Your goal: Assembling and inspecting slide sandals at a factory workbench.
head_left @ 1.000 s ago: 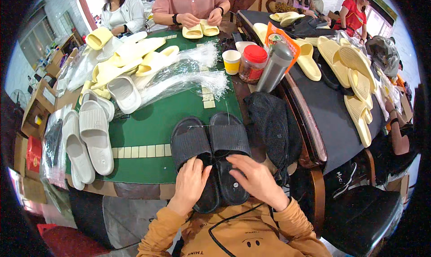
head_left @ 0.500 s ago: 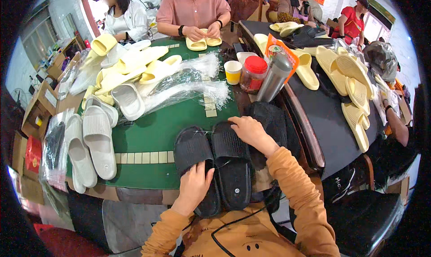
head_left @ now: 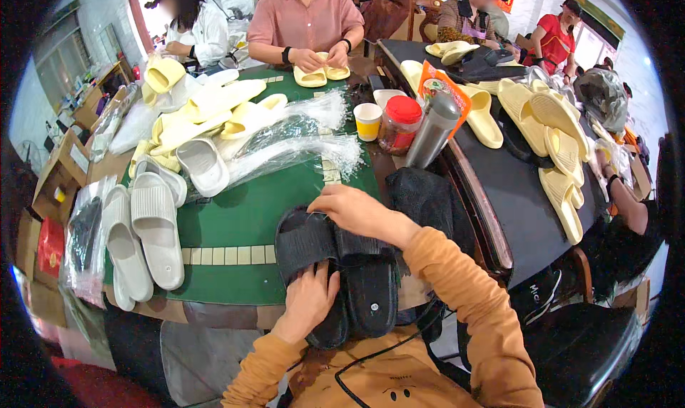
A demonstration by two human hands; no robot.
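A pair of black slide slippers lies side by side at the table's front edge, toes pointing away from me. My left hand [head_left: 312,304] reaches into the left slipper [head_left: 303,245], its fingers tucked under the strap and gripping it. Over the far end of the pair, my right hand [head_left: 354,212] is closed in a pinch at the left slipper's strap. A thin, clear plastic tie seems to stick up from its fingertips. It partly hides the strap of the right slipper [head_left: 374,294].
Grey slippers [head_left: 155,230] stand at left on the green table [head_left: 228,226], with yellow slippers [head_left: 214,101] behind. Bundles of clear plastic ties [head_left: 307,155] lie mid-table. A paper cup [head_left: 367,122], red-lidded jar [head_left: 399,125] and steel flask [head_left: 434,130] stand right. Co-workers sit beyond.
My right hand has moved left, from the right slipper's far end to the left slipper's strap, and its fingers have closed. My left hand stays under the left strap.
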